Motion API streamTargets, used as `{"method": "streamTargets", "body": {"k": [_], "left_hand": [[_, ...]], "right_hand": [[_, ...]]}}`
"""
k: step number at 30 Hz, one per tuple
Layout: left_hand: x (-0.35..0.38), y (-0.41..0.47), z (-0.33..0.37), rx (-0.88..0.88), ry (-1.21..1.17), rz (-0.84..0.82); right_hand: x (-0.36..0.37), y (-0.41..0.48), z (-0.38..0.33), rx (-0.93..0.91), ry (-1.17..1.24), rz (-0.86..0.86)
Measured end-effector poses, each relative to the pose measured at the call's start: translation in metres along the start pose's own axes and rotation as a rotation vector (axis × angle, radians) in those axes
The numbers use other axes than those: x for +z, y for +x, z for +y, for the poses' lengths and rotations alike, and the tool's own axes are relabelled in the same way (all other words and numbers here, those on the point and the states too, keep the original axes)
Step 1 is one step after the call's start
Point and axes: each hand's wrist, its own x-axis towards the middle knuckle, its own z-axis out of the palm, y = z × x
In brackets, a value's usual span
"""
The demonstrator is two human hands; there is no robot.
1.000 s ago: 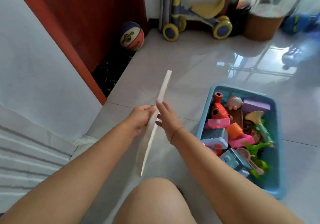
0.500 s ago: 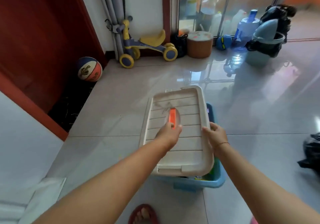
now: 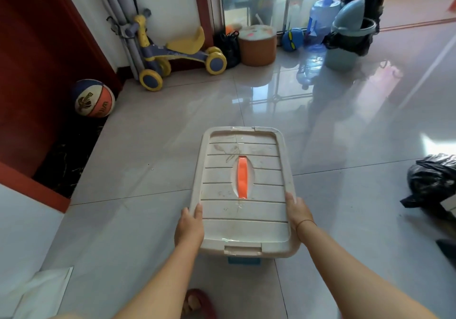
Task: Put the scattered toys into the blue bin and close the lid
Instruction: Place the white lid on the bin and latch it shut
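lid lowered flat, left hand to edge

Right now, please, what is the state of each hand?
Left hand: grips the left edge of the lid, thumb on top.
Right hand: grips the lid's right edge, thumb on top.

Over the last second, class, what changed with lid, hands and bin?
Lid swung from upright beside the open bin to flat over it, hiding the toys. Left hand slid from lid's middle to its left edge. Right hand still grips the right edge.
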Motion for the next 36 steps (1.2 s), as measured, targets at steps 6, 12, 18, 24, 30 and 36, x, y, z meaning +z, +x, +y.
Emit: {"method": "streamTargets", "body": {"k": [6, 12, 18, 24, 30, 36], "left_hand": [[0.004, -0.003, 0.001, -0.077, -0.123, 0.089], [0.029, -0.054, -0.005, -0.654, -0.641, 0.196], [0.042, -0.081, -0.039, -0.597, -0.847, 0.122], [-0.001, -0.053, -0.060, -0.375, -0.581, 0.089], [-0.034, -0.012, -0.064, -0.256, -0.469, 0.008], [-0.038, 0.009, -0.068, -0.234, -0.463, -0.018]], "right_hand": [[-0.002, -0.007, -0.007, 0.050, 0.102, 0.044], [0.032, -0.075, 0.006, 0.247, 0.399, 0.212], [0.071, -0.158, 0.026, 0.498, 0.549, 0.140], [0.004, -0.135, 0.045, 0.406, 0.340, 0.423], [-0.085, -0.042, 0.019, 0.029, -0.051, 0.407], [-0.079, -0.007, 0.035, 0.140, 0.077, -0.096]]}}
